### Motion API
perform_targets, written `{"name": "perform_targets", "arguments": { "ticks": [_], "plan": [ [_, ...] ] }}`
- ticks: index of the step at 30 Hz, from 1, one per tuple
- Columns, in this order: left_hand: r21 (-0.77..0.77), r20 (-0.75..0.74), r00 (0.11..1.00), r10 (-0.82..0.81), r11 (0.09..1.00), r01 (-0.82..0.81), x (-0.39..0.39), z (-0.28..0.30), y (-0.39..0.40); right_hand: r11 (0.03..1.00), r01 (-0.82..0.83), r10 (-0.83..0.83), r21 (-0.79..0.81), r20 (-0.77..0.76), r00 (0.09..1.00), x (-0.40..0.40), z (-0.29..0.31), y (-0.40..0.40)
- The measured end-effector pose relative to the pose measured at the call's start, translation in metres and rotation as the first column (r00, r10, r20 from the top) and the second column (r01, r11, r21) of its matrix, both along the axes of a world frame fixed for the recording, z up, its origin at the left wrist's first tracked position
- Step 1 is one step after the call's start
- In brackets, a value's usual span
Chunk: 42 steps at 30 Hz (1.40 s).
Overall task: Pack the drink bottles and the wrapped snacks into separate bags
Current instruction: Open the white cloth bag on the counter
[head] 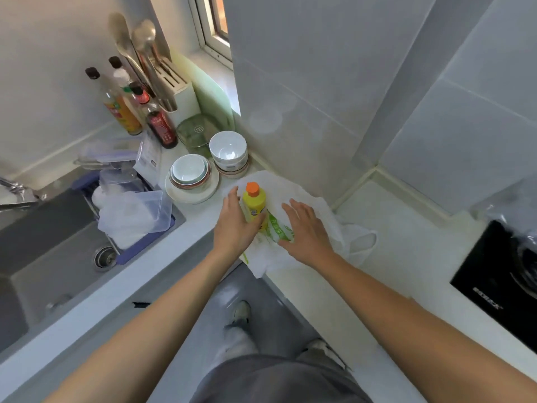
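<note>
Yellow plastic drink bottle with orange cap (255,205) upright on white printed plastic bag (293,225), flat on pale table (392,257); left hand (235,225) touching bottle, right hand (305,231) spread on bag. Packing apparently barely begun; no snacks visible.

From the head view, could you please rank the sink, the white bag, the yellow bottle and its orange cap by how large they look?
1. Sink, though it lies nearer the camera's edge and is cut off.
2. White bag, partly covered by both hands.
3. Yellow bottle.
4. Orange cap.
</note>
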State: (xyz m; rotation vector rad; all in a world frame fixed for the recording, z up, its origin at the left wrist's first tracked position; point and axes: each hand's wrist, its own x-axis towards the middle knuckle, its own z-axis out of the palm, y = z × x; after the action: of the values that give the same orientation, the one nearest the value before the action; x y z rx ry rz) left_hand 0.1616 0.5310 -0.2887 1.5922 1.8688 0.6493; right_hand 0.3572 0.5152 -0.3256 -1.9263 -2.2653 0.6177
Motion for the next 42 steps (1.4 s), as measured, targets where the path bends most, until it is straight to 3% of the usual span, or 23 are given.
{"name": "perform_targets", "arguments": {
  "ticks": [5, 9, 13, 19, 29, 35, 42],
  "plan": [
    [-0.002, 0.079, 0.983, -0.167, 0.986, 0.167, -0.018, -0.011, 0.035, 0.983, 0.108, -0.102, -0.15, 0.047, 0.994, -0.024, -0.037, 0.017],
    [0.056, 0.033, 0.936, -0.35, 0.936, 0.348, -0.027, -0.016, 0.05, 0.965, 0.154, -0.141, -0.214, 0.074, 0.987, -0.041, -0.062, 0.022],
    [0.07, 0.06, 0.911, -0.409, 0.912, 0.405, -0.037, -0.021, 0.056, 0.946, 0.203, -0.183, -0.251, 0.104, 0.978, -0.048, -0.081, 0.016],
    [0.137, 0.17, 0.89, -0.422, 0.905, 0.403, -0.063, -0.022, 0.069, 0.94, 0.238, -0.205, -0.245, 0.154, 0.967, -0.042, -0.086, 0.009],
    [0.17, 0.115, 0.928, -0.356, 0.927, 0.334, -0.06, -0.001, 0.106, 0.926, 0.252, -0.209, -0.283, 0.174, 0.962, 0.005, -0.084, -0.02],
    [0.148, 0.157, 0.967, -0.202, 0.973, 0.179, -0.053, -0.01, 0.118, 0.916, 0.28, -0.228, -0.288, 0.201, 0.953, 0.027, -0.087, -0.041],
    [0.188, 0.112, 0.977, -0.179, 0.97, 0.156, -0.059, -0.015, 0.114, 0.9, 0.32, -0.269, -0.297, 0.202, 0.942, 0.042, -0.086, -0.053]
  ]
}}
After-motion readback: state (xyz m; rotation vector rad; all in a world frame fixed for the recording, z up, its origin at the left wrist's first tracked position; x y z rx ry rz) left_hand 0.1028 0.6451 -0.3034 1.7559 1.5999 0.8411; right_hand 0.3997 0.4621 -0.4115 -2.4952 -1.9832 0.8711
